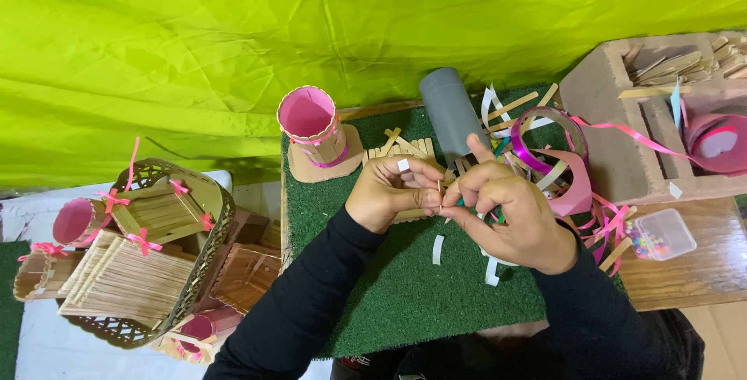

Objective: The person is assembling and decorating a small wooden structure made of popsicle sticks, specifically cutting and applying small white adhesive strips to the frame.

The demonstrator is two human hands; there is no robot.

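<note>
- Far left, a dark woven basket (208, 228) holds finished huts made of pale wooden sticks with pink ribbon bows.
- Behind the green turf mat (405, 294) stands a pink-lined stick-walled cup (313, 127) on a cardboard base.
- The left hand (389, 193) is curled, its fingers (420, 193) pinching a thin wooden stick (440, 193); a small white tab sits on one finger.
- The stick stands nearly upright between both hands, just above the mat's middle, its long axis running away from the person.
- The right hand (510, 213) meets it from the right, fingers closed on the same stick; both hands are equally near.
- Beyond them lies a grey cardboard tube (450, 112), tilted.
- Right, pink ribbon curls (560, 170), a brown cardboard box (622, 115), and a clear bead box (661, 236) on the wooden table (700, 271).
</note>
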